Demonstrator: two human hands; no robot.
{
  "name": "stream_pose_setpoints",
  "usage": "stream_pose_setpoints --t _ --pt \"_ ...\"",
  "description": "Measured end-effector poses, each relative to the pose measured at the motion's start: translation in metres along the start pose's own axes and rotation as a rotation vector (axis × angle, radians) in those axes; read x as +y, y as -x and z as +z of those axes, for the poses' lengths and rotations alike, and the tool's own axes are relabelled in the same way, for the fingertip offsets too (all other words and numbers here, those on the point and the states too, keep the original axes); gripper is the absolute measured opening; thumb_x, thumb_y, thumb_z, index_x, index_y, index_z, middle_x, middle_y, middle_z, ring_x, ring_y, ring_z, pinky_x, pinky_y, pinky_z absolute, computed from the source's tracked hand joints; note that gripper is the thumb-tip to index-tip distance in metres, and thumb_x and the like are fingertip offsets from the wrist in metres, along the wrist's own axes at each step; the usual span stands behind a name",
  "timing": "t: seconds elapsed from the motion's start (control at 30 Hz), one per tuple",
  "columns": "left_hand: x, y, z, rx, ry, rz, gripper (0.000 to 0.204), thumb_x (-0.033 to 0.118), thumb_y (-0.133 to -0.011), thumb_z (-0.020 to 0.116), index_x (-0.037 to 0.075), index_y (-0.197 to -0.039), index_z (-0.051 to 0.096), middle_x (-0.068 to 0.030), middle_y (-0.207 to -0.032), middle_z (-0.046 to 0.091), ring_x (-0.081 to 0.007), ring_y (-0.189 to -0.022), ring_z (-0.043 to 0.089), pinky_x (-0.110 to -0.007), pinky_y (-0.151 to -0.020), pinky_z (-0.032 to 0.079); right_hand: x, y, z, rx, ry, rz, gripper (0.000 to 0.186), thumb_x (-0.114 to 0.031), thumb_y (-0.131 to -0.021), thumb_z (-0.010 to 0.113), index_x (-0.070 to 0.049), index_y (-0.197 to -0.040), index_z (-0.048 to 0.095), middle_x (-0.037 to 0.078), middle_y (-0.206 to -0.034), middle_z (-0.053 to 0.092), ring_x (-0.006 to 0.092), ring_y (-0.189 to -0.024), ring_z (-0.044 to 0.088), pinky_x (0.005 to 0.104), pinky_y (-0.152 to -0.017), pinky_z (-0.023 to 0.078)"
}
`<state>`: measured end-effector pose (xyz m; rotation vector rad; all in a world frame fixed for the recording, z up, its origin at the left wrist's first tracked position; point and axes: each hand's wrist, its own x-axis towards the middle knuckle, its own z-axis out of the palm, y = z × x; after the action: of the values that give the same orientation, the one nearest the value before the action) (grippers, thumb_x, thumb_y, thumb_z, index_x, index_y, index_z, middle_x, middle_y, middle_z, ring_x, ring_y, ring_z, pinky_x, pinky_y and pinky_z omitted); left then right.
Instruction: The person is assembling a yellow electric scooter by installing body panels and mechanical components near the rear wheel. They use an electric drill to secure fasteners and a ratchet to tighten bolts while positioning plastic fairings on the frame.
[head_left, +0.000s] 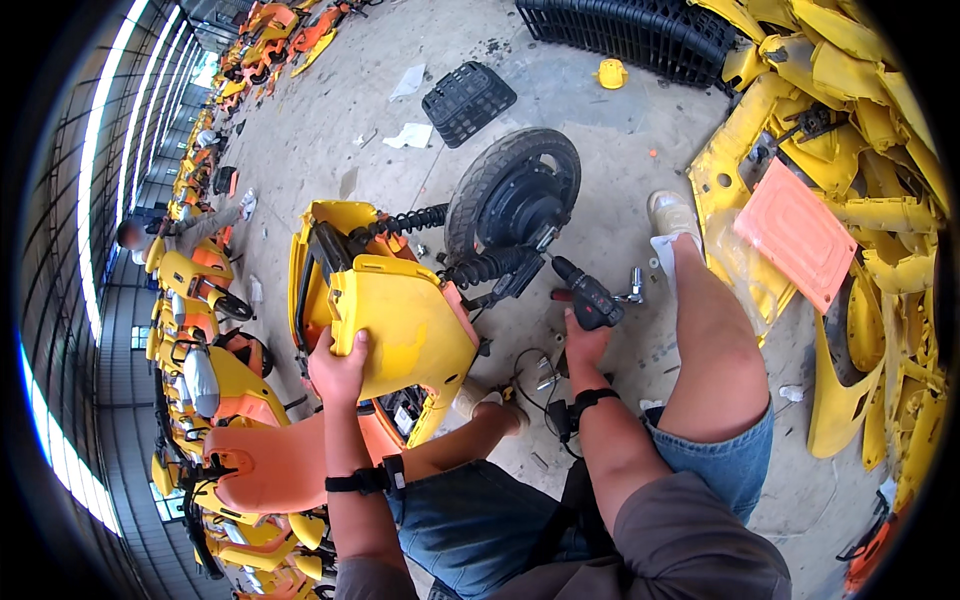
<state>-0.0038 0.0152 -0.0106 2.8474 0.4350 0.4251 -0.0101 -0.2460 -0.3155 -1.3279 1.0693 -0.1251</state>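
The yellow body panel (415,330), just below and left of the black wheel (515,205), is a curved, glossy shell with a paler worn patch across its broad face and an angular lower edge; it covers part of an upturned scooter frame. The wheel itself has a grooved rubber tyre around a dark, round hub, with ribbed coil springs (490,268) running off its left side. Left of and below the wheel lies a smooth orange panel (270,465); a black plastic grid tray (468,103) rests on the grey concrete above it. The left hand (338,372) clasps the yellow shell's edge, thumb on the outer face. Below the wheel, the right hand (585,345) has its fingers closed around a dark power drill (592,300), whose tip points at the hub, though whether they touch is hard to tell
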Motion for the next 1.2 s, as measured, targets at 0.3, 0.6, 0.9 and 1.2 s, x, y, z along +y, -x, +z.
stream_pose_setpoints --t 0.3,0.6,0.9,1.2 --pt "-0.004 -0.002 0.010 0.077 0.069 -0.010 0.064 0.049 -0.077 0.077 -0.001 -0.115 0.064 -0.0177 -0.095 0.072 -0.0305 -0.088 0.071 -0.038 -0.079 0.052 0.083 -0.035 -0.032 0.123 0.052 0.073 0.044 -0.022 -0.074 0.085 0.003 -0.105 0.067 0.014 -0.099 0.072 0.0249 -0.087 0.070 0.0399 -0.079 0.053" --pt "-0.002 -0.001 0.011 0.027 0.197 -0.025 0.064 0.042 -0.080 0.078 -0.007 -0.117 0.061 -0.0176 -0.094 0.071 -0.0209 -0.085 0.068 -0.033 -0.079 0.052 0.165 -0.058 -0.095 0.213 -0.102 0.139 0.042 -0.027 -0.081 0.080 -0.004 -0.114 0.068 0.006 -0.108 0.070 0.0194 -0.094 0.065 0.0362 -0.083 0.049" --pt "-0.008 -0.001 0.013 -0.014 0.233 -0.046 0.064 0.042 -0.082 0.078 -0.008 -0.116 0.059 -0.0129 -0.090 0.070 -0.0150 -0.084 0.064 -0.030 -0.078 0.052 0.154 -0.057 -0.081 0.226 0.062 0.239 0.052 -0.044 -0.083 0.077 -0.001 -0.111 0.070 0.010 -0.103 0.072 0.0241 -0.091 0.067 0.0383 -0.082 0.049" --pt "-0.015 0.002 0.012 -0.024 0.260 -0.057 0.065 0.046 -0.080 0.079 -0.005 -0.114 0.060 -0.0102 -0.091 0.069 -0.0130 -0.084 0.062 -0.029 -0.077 0.051 0.143 -0.070 -0.053 0.164 0.436 0.224 0.062 -0.053 -0.081 0.074 0.002 -0.109 0.069 0.018 -0.105 0.071 0.0337 -0.095 0.068 0.0428 -0.082 0.052"
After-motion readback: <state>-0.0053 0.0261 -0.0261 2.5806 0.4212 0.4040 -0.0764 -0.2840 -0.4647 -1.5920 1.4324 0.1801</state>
